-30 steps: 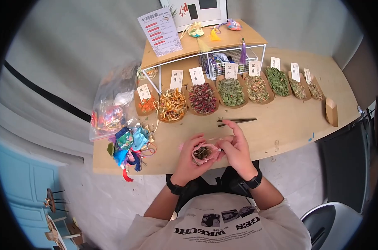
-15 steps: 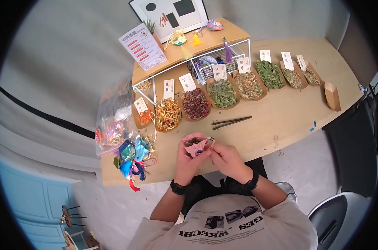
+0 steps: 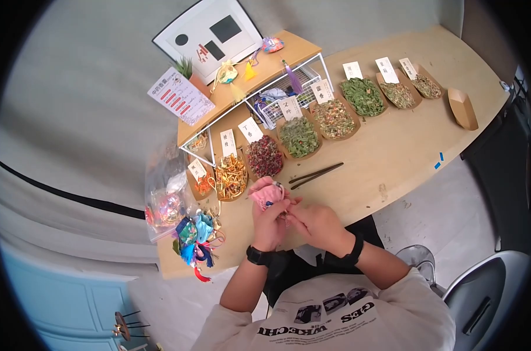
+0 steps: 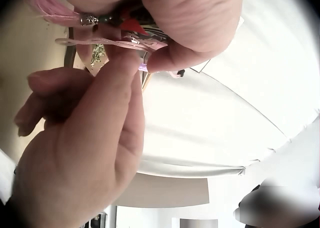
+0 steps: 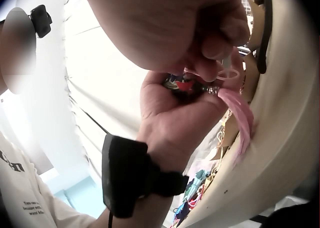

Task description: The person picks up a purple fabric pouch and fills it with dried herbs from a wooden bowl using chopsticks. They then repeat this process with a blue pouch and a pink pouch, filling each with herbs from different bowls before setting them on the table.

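A small pink pouch (image 3: pixel 266 193) with a dark patterned patch is gripped by the left hand (image 3: pixel 269 227) near the table's front edge. Fingers of the right hand (image 3: pixel 318 227) meet the left thumb at the pouch's lower side. In the left wrist view the right hand (image 4: pixel 95 133) pinches pale pink cords (image 4: pixel 112 42) beside the left hand (image 4: pixel 200 23). The right wrist view shows a pink tassel (image 5: pixel 240 113) hanging from a beaded end beside the left palm (image 5: pixel 182 120). The pouch's mouth is not visible from the head view.
Paper trays of dried herbs, one with green leaves (image 3: pixel 363 96), line the table (image 3: pixel 417 146). Black tweezers (image 3: pixel 316 175) lie in front of them. Colourful tasselled pouches (image 3: pixel 196 237) and a clear plastic bag (image 3: pixel 166 196) are at left, a wooden shelf (image 3: pixel 248 82) behind.
The pouch has tipped, so its mouth and the herbs inside no longer show. The right hand's raised index finger has come down to the pouch. The head view has shifted and turned.
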Action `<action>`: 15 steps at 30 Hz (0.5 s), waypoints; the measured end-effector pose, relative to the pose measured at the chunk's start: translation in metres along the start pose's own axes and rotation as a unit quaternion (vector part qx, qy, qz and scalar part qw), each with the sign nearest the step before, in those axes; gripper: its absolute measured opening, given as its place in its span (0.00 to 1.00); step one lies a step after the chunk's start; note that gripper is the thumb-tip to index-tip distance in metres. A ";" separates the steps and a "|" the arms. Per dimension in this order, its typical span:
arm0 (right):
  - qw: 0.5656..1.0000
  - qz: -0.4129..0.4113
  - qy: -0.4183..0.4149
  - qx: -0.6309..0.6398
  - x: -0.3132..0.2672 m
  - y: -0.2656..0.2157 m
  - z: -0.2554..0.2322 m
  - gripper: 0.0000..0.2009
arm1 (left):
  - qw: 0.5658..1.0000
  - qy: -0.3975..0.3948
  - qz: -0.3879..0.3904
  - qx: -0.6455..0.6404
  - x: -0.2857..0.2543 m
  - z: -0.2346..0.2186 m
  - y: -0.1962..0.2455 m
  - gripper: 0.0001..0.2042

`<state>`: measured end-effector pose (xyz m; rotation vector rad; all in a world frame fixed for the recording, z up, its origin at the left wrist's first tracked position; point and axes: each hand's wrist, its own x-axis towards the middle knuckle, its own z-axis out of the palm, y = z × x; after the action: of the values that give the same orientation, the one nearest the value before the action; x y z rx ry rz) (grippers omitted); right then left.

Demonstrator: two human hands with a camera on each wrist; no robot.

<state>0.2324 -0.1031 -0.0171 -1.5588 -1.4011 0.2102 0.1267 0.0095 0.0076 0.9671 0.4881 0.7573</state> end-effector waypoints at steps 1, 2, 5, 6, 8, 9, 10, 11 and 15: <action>1.000 0.001 0.006 0.002 -0.002 0.001 0.000 0.06 | 1.000 -0.004 -0.001 0.005 0.005 0.001 0.000 0.26; 1.000 0.001 0.020 0.021 -0.004 0.002 -0.001 0.06 | 1.000 0.016 0.000 -0.005 0.009 0.000 0.001 0.24; 0.995 -0.003 0.061 0.077 -0.008 0.010 -0.007 0.06 | 1.000 0.025 -0.005 0.010 0.026 -0.004 0.011 0.21; 0.990 -0.008 0.083 0.113 -0.010 0.015 -0.011 0.06 | 0.999 0.018 -0.009 0.031 0.032 -0.003 0.018 0.20; 0.983 0.051 0.086 0.157 -0.018 0.030 -0.014 0.06 | 0.998 0.025 -0.013 0.064 0.044 0.008 0.034 0.23; 0.970 0.108 0.086 0.200 -0.022 0.037 -0.015 0.05 | 0.990 0.021 -0.025 0.140 0.050 0.013 0.045 0.24; 0.969 0.110 0.089 0.200 -0.025 0.043 -0.017 0.05 | 0.976 0.017 -0.037 0.216 0.058 0.019 0.055 0.26; 0.958 0.142 0.078 0.238 -0.027 0.048 -0.019 0.05 | 0.959 0.007 -0.076 0.272 0.068 0.024 0.068 0.24; 0.946 0.144 0.064 0.283 -0.028 0.053 -0.020 0.05 | 0.821 -0.018 -0.125 0.557 0.117 0.026 0.094 0.18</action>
<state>0.2724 -0.1290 -0.0594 -1.2526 -0.8956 0.6195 0.1877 0.1166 0.0973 1.9467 1.0503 0.1380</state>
